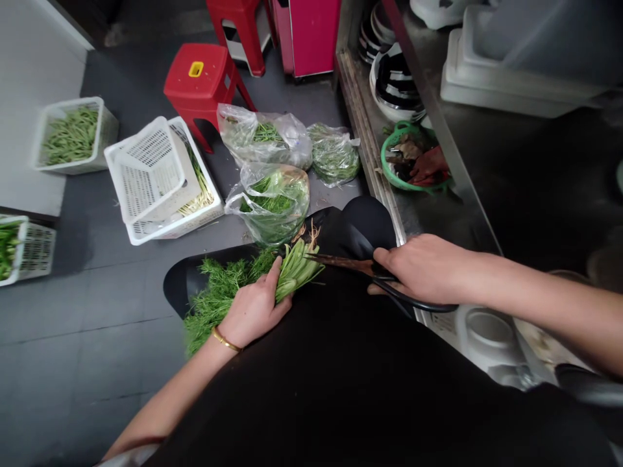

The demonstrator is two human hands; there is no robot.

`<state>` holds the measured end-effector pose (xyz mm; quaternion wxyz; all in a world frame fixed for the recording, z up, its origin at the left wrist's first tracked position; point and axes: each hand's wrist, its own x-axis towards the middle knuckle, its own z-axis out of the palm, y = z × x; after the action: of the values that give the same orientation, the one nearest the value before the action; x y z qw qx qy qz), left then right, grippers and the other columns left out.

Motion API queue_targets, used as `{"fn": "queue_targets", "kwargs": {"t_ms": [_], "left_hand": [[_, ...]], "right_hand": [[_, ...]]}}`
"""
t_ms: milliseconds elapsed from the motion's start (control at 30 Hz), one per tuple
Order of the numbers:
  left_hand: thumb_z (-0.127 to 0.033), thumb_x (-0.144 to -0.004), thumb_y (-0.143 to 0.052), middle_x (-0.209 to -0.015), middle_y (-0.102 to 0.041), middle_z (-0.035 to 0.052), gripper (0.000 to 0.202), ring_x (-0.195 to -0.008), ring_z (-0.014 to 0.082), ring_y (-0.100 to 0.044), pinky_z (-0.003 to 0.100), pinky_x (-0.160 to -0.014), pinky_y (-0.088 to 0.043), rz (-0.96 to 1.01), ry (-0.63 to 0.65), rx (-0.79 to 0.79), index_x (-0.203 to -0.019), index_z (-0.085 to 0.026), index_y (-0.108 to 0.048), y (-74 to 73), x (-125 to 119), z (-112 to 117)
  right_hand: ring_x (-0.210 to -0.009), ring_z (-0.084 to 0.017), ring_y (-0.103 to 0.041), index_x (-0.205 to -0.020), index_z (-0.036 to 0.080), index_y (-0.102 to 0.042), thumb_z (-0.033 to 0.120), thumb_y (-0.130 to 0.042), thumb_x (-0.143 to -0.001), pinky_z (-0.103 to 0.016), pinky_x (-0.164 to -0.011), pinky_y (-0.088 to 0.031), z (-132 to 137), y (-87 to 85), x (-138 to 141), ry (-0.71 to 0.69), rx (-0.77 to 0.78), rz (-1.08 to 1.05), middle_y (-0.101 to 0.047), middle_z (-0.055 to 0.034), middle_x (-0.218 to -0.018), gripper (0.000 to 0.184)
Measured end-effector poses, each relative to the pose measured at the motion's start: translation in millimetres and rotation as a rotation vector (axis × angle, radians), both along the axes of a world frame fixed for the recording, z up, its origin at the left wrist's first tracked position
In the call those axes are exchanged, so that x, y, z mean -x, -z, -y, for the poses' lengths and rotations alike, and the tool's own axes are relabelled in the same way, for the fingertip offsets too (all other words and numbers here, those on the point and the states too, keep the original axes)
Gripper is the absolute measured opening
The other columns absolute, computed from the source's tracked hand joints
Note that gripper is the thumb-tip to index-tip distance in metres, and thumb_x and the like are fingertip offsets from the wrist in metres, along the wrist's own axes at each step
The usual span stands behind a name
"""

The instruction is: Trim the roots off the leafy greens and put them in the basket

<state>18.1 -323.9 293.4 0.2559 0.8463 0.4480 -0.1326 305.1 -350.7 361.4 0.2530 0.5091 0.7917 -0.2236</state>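
Observation:
A bunch of feathery green dill [221, 288] lies across my lap, its pale stems and brown roots pointing away to the upper right. My left hand [256, 308] is wrapped round the stems. In my right hand [421, 266] is a pair of scissors [348, 263] with black handles and dark, rusty-looking blades. The blade tips reach the stems just below the roots. Whether the blades touch the stems I cannot tell. Just beyond my knees sits a clear plastic bag [272, 198] of similar greens.
Two more bags of greens [265, 133] [335, 152] lie on the floor. White baskets [168, 185] and a crate of green beans [73, 136] stand left, near a red stool [197, 81]. At right, a metal shelf holds a green basket [389, 170] and bowls [396, 81].

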Motion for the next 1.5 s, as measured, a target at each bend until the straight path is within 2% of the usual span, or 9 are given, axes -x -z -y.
{"fn": "queue_targets", "kwargs": {"t_ms": [167,400,567,800,967,1100,1233,1500], "left_hand": [[-0.032,-0.085,-0.045,-0.112,-0.066,0.0164,0.072,-0.094,0.0289,-0.067,0.038,-0.078,-0.05,-0.033,-0.003,-0.012,-0.147,-0.011,-0.015,-1.5,0.2,-0.3],[-0.035,-0.087,-0.042,-0.115,-0.064,0.0172,0.069,-0.096,0.0295,-0.066,0.038,-0.078,-0.051,-0.024,0.003,-0.019,-0.146,-0.011,-0.015,1.4,2.4,-1.7],[-0.036,-0.087,-0.042,-0.112,-0.064,0.0191,0.072,-0.092,0.0302,-0.067,0.038,-0.074,-0.051,-0.077,0.013,-0.025,-0.146,-0.007,-0.013,-1.1,-0.7,-0.9],[-0.034,-0.087,-0.043,-0.112,-0.064,0.0186,0.072,-0.095,0.0297,-0.066,0.037,-0.077,-0.051,-0.071,0.01,0.005,-0.147,-0.008,-0.012,0.2,1.0,-1.7],[-0.035,-0.087,-0.043,-0.112,-0.064,0.018,0.072,-0.093,0.03,-0.066,0.037,-0.075,-0.051,-0.085,-0.005,-0.005,-0.147,-0.009,-0.012,0.8,2.2,-0.8],[-0.035,-0.086,-0.043,-0.113,-0.064,0.0183,0.073,-0.094,0.0306,-0.066,0.038,-0.075,-0.051,-0.09,0.0,-0.002,-0.147,-0.009,-0.012,0.4,1.6,-0.4],[-0.035,-0.086,-0.044,-0.112,-0.064,0.0181,0.073,-0.093,0.0303,-0.066,0.038,-0.075,-0.051,-0.101,0.006,-0.004,-0.147,-0.009,-0.011,-0.6,-0.2,-0.1],[-0.035,-0.086,-0.043,-0.113,-0.064,0.0189,0.073,-0.093,0.031,-0.066,0.039,-0.076,-0.051,-0.105,0.01,-0.006,-0.146,-0.006,-0.012,-3.4,-1.6,3.1]], "right_hand": [[-0.061,-0.029,-0.064,-0.102,0.015,-0.058,0.062,-0.036,-0.085,-0.035,-0.056,-0.036,-3.2,-2.4,3.6,-0.042,-0.074,0.022,-0.068,-0.0141,-0.068,0.055],[-0.063,-0.029,-0.065,-0.102,0.014,-0.059,0.063,-0.033,-0.086,-0.032,-0.051,-0.032,-3.9,-10.8,-1.9,-0.022,0.014,0.073,-0.067,-0.0123,-0.064,0.057],[-0.061,-0.03,-0.065,-0.1,0.014,-0.059,0.065,-0.03,-0.086,-0.032,-0.049,-0.03,-7.7,-8.2,1.5,-0.042,-0.018,0.091,-0.067,-0.0123,-0.063,0.06],[-0.061,-0.027,-0.065,-0.093,0.017,-0.059,0.067,-0.028,-0.086,-0.03,-0.048,-0.026,-9.9,-4.2,5.7,-0.034,0.015,0.044,-0.064,-0.0089,-0.058,0.059],[-0.063,-0.025,-0.065,-0.091,0.019,-0.056,0.065,-0.025,-0.088,-0.029,-0.049,-0.027,-5.7,-1.2,-2.7,0.093,-0.001,-0.015,-0.063,-0.0064,-0.061,0.055],[-0.066,-0.025,-0.065,-0.091,0.019,-0.053,0.065,-0.023,-0.088,-0.029,-0.053,-0.032,0.9,0.6,-14.5,0.157,0.073,-0.035,-0.065,-0.0072,-0.068,0.056],[-0.067,-0.026,-0.065,-0.092,0.017,-0.054,0.067,-0.021,-0.087,-0.03,-0.054,-0.032,2.6,4.4,-12.9,0.13,0.121,-0.02,-0.065,-0.0083,-0.067,0.061],[-0.066,-0.027,-0.065,-0.099,0.015,-0.057,0.069,-0.022,-0.086,-0.03,-0.051,-0.032,-6.2,10.3,-4.0,0.05,0.094,-0.007,-0.065,-0.0103,-0.066,0.065]]}}
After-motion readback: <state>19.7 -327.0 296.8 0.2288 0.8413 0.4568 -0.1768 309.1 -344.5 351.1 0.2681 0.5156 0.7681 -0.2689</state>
